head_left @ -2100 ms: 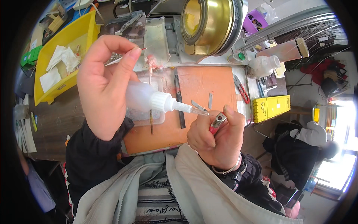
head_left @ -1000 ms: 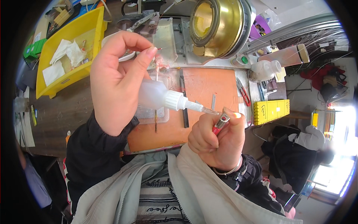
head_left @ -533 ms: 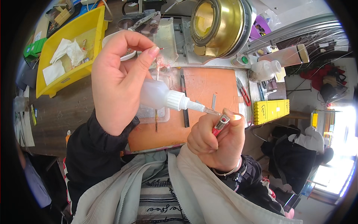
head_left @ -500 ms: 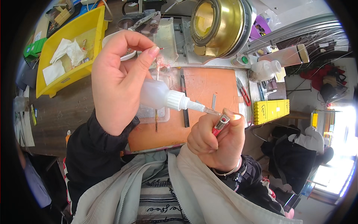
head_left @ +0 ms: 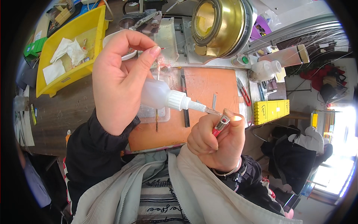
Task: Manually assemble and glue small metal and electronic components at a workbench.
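Observation:
My left hand [head_left: 117, 82] is closed round a translucent white dropper bottle [head_left: 154, 93], its ribbed white cap and narrow tip pointing right and slightly down. Between that hand's thumb and forefinger a thin red-tipped piece [head_left: 163, 48] is pinched; its kind I cannot make out. In my right hand [head_left: 216, 140], fingers wrapped round it, is a red lighter [head_left: 219, 128] with a metal top. A bright spot like a flame [head_left: 236, 118] glows beside the right thumb. The bottle's tip reaches close to the lighter's top; whether they touch I cannot tell.
An orange mat [head_left: 209, 86] lies below, with a dark bar [head_left: 184, 98] on it and a clear container behind the bottle. A yellow tray [head_left: 74, 76] with tissues stands left. Behind is a brass-coloured round machine part [head_left: 220, 28]; red-handled pliers [head_left: 244, 93] and a yellow box [head_left: 271, 112] lie right.
My left hand and the bottle have shifted very slightly to the right. My right hand and the lighter look almost unmoved.

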Available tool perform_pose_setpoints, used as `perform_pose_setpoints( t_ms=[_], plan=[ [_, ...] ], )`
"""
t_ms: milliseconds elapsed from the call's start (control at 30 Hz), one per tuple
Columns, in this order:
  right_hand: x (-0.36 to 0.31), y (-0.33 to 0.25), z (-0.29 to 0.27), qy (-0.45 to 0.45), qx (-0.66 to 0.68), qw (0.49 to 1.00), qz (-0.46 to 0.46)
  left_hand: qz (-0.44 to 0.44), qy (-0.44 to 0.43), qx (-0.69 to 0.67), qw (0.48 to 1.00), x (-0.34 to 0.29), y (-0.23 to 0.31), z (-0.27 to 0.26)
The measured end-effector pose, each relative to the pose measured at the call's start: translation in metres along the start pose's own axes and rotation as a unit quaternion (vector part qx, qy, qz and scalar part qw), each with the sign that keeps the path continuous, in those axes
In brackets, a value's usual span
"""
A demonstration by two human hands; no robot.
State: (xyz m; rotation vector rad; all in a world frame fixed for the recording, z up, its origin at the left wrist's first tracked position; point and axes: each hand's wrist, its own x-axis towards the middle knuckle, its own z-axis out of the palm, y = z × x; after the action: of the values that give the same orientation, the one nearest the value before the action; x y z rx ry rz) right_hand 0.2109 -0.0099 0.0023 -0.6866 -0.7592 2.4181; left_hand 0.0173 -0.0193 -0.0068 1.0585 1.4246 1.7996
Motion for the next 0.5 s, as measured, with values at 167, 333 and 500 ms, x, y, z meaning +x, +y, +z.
perform_pose_setpoints(
  t_ms=[167,333,500],
  plan=[
    [-0.0003,0.0005,-0.0005,-0.006,-0.003,1.000,-0.001,0.008,-0.002,-0.002,1.000,0.0001,-0.0003,0.0004],
    [-0.0001,0.0007,0.0016,0.003,-0.006,1.000,-0.002,-0.002,-0.002,-0.003,1.000,-0.0005,0.0006,0.0000],
    [-0.0013,0.0007,0.0021,0.004,-0.009,1.000,0.002,-0.005,-0.004,-0.004,1.000,-0.0019,0.0018,-0.0008]
  ],
)
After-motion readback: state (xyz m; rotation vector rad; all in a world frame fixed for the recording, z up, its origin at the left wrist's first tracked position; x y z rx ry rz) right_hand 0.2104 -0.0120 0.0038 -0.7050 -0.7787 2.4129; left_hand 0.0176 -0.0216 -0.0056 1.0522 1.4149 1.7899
